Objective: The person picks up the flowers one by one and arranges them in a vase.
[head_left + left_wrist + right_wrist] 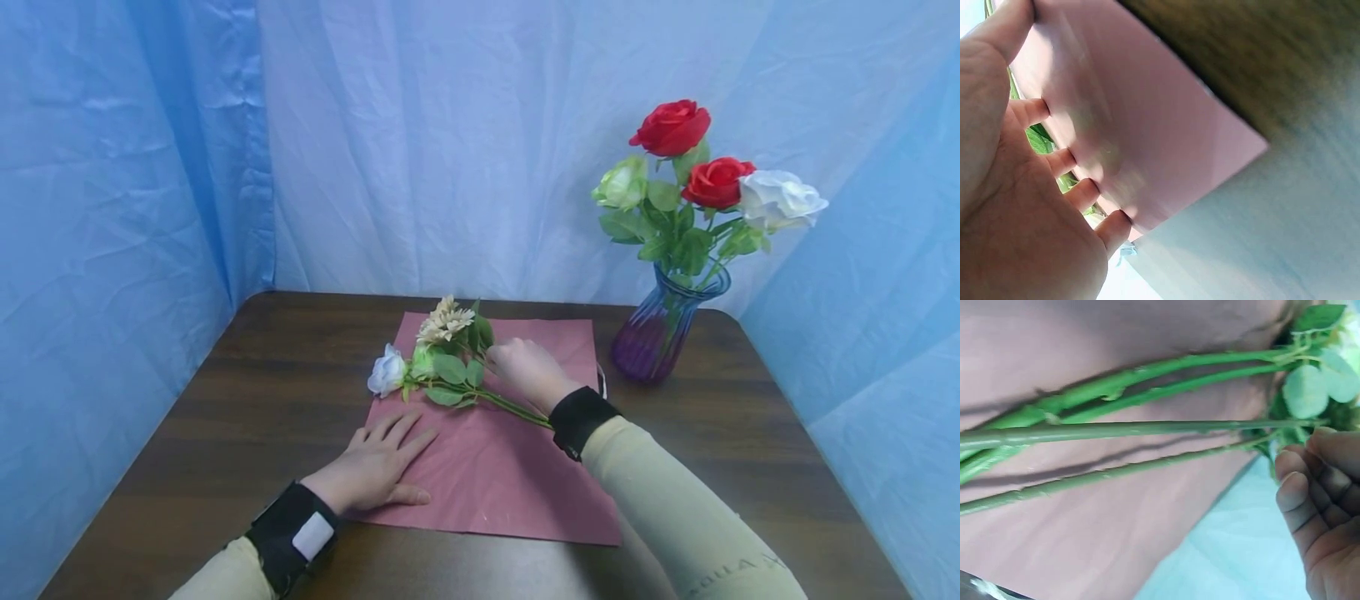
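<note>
A sheet of pink wrapping paper (517, 492) lies on the table, with several flowers across its upper left part. My left hand (375, 467) presses flat on the paper's left side, fingers spread. The right hand (525, 367) has its fingers curled and pinches a thin green stem (1147, 428) just below the leaves, by the cream many-petalled flower (446, 321). Left of that hand are a white rose (387, 371) and a pale green rose (424, 362). Their stems (510, 406) run down to the right, passing beneath the right wrist.
A blue-purple glass vase (651, 342) stands at the table's back right, holding red roses (671, 127), a white rose (780, 198) and a pale green rose (622, 183). Blue curtains (450, 150) hang around the dark wooden table (300, 375). A white-and-black strip (602, 382) shows at the paper's right edge.
</note>
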Demonstrator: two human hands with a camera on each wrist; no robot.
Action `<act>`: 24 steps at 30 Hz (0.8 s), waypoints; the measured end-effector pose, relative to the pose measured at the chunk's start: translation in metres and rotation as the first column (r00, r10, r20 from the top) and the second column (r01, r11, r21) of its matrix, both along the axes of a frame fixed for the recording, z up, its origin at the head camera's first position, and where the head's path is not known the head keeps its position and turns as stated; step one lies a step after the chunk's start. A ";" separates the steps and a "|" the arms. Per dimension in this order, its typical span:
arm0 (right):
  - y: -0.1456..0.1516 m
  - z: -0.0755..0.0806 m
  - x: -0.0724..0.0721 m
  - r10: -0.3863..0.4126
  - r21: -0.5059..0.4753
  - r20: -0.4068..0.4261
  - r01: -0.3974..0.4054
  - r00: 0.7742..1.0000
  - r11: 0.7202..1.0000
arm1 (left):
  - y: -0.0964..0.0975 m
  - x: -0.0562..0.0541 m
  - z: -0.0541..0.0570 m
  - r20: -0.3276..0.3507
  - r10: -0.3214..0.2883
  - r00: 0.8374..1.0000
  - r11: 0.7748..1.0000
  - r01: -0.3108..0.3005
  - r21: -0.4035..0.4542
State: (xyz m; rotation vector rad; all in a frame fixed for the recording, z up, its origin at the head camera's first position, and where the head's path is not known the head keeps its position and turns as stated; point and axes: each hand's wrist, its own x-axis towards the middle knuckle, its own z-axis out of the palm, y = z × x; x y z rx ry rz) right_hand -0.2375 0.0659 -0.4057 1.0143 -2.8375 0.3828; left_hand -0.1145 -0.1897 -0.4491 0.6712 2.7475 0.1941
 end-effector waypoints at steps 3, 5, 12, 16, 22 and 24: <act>0.002 -0.006 -0.003 -0.001 0.010 -0.014 0.001 1.000 1.000 | 0.000 0.000 0.000 0.000 0.000 1.000 1.000 0.000 0.004; 0.003 -0.010 -0.005 -0.004 0.015 -0.022 0.004 1.000 1.000 | 0.000 0.000 -0.001 -0.003 -0.002 1.000 1.000 0.002 0.006; 0.001 -0.018 -0.010 -0.033 0.040 -0.004 0.033 0.999 0.999 | -0.001 -0.001 -0.002 -0.013 -0.006 1.000 1.000 0.006 0.007; -0.002 -0.021 -0.011 -0.071 0.053 0.007 0.071 0.997 0.996 | 0.000 0.000 -0.001 -0.013 -0.004 1.000 1.000 0.004 0.007; -0.005 -0.021 -0.012 -0.121 0.076 0.015 0.119 0.993 0.990 | -0.001 0.000 -0.001 0.000 0.004 1.000 1.000 -0.004 0.020; -0.005 -0.020 -0.011 -0.133 0.076 0.022 0.131 0.991 0.988 | -0.001 0.000 -0.001 0.004 0.005 1.000 1.000 -0.005 0.025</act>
